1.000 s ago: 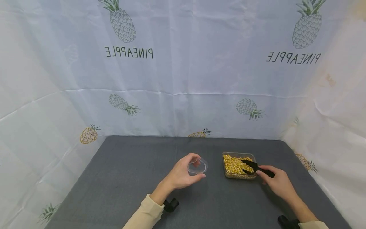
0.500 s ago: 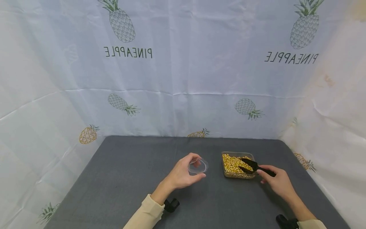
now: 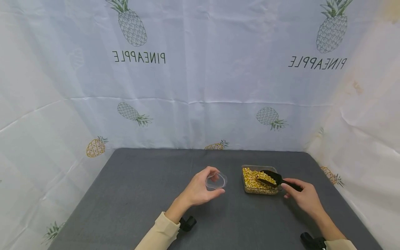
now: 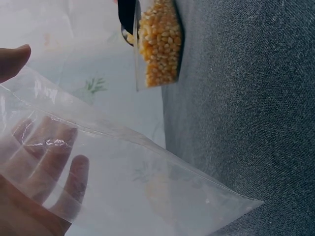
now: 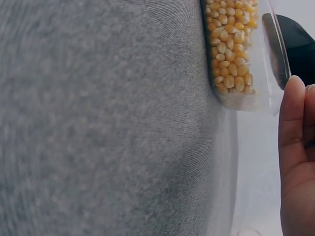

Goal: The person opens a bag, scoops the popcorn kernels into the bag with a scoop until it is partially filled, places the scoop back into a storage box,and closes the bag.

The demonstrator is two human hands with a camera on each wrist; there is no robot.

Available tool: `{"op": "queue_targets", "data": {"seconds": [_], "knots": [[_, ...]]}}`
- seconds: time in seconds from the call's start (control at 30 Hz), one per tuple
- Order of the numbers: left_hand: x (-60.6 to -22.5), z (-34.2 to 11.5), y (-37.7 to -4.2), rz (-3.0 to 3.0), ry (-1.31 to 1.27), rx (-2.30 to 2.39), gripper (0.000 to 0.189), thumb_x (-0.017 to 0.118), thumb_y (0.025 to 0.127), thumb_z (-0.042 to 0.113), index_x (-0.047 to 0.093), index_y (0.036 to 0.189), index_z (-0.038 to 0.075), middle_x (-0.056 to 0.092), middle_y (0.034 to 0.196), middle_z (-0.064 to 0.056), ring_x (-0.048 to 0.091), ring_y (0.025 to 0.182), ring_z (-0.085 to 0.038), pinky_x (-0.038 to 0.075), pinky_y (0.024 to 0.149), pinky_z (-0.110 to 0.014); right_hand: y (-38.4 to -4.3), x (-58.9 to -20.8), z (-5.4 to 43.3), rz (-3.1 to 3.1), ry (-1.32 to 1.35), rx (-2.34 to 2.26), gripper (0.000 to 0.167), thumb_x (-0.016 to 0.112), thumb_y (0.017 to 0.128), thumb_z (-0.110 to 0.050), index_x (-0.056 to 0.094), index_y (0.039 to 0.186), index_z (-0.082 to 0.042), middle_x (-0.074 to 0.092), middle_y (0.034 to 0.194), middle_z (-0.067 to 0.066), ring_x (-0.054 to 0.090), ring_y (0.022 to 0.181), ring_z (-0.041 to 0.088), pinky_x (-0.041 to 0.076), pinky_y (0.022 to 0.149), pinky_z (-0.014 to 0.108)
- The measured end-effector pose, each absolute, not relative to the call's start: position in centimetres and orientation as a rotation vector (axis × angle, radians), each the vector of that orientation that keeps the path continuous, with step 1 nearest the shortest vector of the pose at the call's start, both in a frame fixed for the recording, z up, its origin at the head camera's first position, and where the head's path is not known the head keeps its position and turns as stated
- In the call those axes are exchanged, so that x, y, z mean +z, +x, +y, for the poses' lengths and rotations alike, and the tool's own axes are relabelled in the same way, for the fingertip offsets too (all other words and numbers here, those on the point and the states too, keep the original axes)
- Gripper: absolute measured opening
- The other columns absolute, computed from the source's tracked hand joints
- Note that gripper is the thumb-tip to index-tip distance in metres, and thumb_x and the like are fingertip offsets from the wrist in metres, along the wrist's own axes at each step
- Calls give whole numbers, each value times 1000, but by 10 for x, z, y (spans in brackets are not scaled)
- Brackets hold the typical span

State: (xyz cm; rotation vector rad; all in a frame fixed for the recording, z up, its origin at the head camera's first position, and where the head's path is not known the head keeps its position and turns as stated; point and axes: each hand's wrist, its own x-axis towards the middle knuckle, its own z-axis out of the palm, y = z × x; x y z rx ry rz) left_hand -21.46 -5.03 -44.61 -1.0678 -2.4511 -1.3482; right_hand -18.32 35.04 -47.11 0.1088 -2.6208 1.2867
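Observation:
My left hand (image 3: 195,191) holds a clear plastic bag (image 4: 147,167) by its mouth, thumb and fingers spread wide around the opening. In the left wrist view the bag tapers to a pointed corner, and several fingers show through the film. My right hand (image 3: 304,198) pinches the handle of a black scoop (image 3: 279,178). Yellow corn kernels lie in the scoop, which is over the clear rectangular container (image 3: 260,166). More corn kernels (image 3: 250,177) fill much of that container. From the right wrist, the scoop (image 5: 295,49) shows behind the container's clear wall.
A dark grey cloth covers the table (image 3: 150,194). White curtains (image 3: 200,76) printed with pineapples hang behind it and along both sides. The container stands right of the left hand, towards the table's right side.
The scoop has shifted slightly left and come up out of the corn, now carrying a heap of kernels. My left hand and the bag have stayed nearly still.

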Motion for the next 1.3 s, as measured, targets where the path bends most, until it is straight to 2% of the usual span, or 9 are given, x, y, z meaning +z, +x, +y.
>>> {"op": "queue_targets", "data": {"seconds": [0.13, 0.33, 0.5, 0.73, 0.93, 1.17, 1.3], "knots": [[-445, -51, -214, -2454, -1063, -1337, 54, 81, 89, 31, 55, 131, 9, 65, 113, -2, 64, 105, -14, 54, 92, -42, -183, -469, 350, -2617, 96, 1288, 41, 68, 101, -24, 64, 132, 3, 74, 84, 9, 71, 69, 19, 53, 67, 25], [-447, -52, -217, -2465, -1063, -1336, 57, 81, 88, 31, 55, 132, 5, 66, 114, -7, 63, 106, -15, 54, 93, -45, -181, -460, 350, -2602, 86, 1257, 42, 67, 101, -26, 64, 131, 2, 72, 74, 4, 70, 69, 20, 50, 66, 24], [-446, -52, -216, -2487, -1044, -1318, 57, 81, 88, 32, 55, 132, 7, 65, 114, -2, 63, 106, -13, 54, 93, -41, -180, -453, 349, -2572, 126, 1246, 39, 67, 101, -23, 65, 130, 4, 71, 72, 3, 69, 67, 20, 51, 66, 24], [-445, -53, -216, -2520, -1020, -1298, 60, 81, 87, 37, 55, 133, 9, 66, 114, -6, 63, 105, -16, 53, 92, -41, -179, -442, 342, -2551, 185, 1247, 36, 68, 100, -20, 66, 128, 3, 70, 72, 3, 69, 67, 20, 52, 66, 26], [-443, -52, -215, -2567, -984, -1269, 63, 82, 86, 39, 54, 134, 10, 64, 114, 0, 62, 105, -15, 53, 91, -39, -178, -431, 332, -2537, 246, 1280, 35, 68, 100, -16, 65, 129, 4, 70, 74, 5, 70, 68, 23, 53, 69, 26], [-444, -53, -216, -2588, -985, -1260, 65, 81, 86, 42, 53, 136, 11, 64, 116, 0, 62, 107, -15, 53, 92, -40, -180, -427, 321, -2497, 367, 1315, 31, 67, 98, -6, 65, 127, 5, 70, 73, 6, 67, 66, 19, 54, 68, 25], [-444, -53, -216, -2596, -990, -1265, 67, 81, 86, 43, 52, 137, 10, 63, 118, 0, 62, 109, -16, 53, 92, -40, -181, -423, 314, -2463, 459, 1350, 28, 66, 98, -3, 66, 125, 7, 68, 74, 8, 66, 64, 22, 55, 65, 28]]}}
